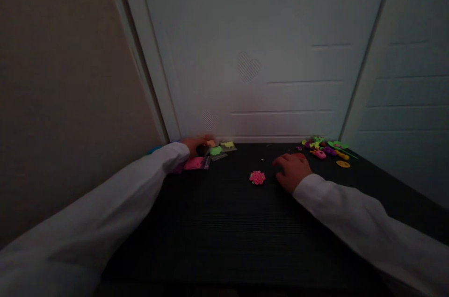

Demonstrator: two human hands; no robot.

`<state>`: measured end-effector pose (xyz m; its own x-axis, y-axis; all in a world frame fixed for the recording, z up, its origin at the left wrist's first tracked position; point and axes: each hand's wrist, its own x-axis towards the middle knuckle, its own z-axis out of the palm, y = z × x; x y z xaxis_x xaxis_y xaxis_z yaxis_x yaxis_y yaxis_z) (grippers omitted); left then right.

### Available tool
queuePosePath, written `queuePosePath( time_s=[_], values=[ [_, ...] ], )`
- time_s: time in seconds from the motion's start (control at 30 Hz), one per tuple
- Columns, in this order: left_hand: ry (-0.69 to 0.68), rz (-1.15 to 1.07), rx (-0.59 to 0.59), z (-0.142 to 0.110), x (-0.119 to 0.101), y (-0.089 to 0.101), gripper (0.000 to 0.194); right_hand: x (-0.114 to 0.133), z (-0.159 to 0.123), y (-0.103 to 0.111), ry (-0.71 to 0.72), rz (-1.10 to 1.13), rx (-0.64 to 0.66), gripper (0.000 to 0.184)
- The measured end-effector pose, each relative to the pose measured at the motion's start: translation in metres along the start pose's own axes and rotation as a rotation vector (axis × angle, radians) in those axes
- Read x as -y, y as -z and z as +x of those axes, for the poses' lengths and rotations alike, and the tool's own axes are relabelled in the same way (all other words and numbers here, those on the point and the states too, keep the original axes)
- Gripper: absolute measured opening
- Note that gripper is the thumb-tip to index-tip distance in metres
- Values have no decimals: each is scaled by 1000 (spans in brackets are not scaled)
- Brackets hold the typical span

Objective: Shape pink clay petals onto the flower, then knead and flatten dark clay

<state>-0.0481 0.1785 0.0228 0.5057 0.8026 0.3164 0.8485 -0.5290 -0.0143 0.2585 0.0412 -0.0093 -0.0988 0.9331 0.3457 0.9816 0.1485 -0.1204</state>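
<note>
My left hand [196,144] reaches to the far left of the black table, among small clear packets of coloured clay. Its fingers are blurred and partly hidden, beside an orange packet [211,143] and a green packet [215,151]. Just in front of that hand lies a pink packet [194,162]. My right hand [293,171] rests palm down on the table, thumb and fingers a little apart, with nothing visible in it. To its left sits a pink flower [257,177] made of many small petals, with bits of green at its edge.
Behind my right hand, several colourful plastic tools and moulds [321,149] are heaped at the back right. A round yellow disc [343,164] lies near them. A yellow packet [228,145] is at the back. The white panelled door [280,54] stands behind the black table [224,231].
</note>
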Motion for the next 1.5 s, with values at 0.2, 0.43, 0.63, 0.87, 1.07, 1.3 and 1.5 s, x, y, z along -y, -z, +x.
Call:
queuePosePath(
  time_s=[0.2,0.43,0.63,0.87,1.07,1.3,1.5],
  values=[
    [-39,126,77,2,-1,19,29,-1,0,-3,10,-9,29,28],
    [-59,189,-58,-17,-30,33,47,2,-3,-2,48,-10,29,27],
    [-70,160,-158,-36,-68,20,51,-2,-3,-6,72,-24,37,26],
    [-155,114,-86,-57,-108,7,44,-2,-4,-4,95,-16,-18,27],
    [-250,71,22,-69,-123,14,40,11,-12,10,183,56,-52,22],
    [-341,-27,7,-87,-141,16,36,59,-45,34,141,488,199,27],
    [-409,-83,-56,-99,-145,12,42,75,-50,22,32,738,321,17]
  ],
)
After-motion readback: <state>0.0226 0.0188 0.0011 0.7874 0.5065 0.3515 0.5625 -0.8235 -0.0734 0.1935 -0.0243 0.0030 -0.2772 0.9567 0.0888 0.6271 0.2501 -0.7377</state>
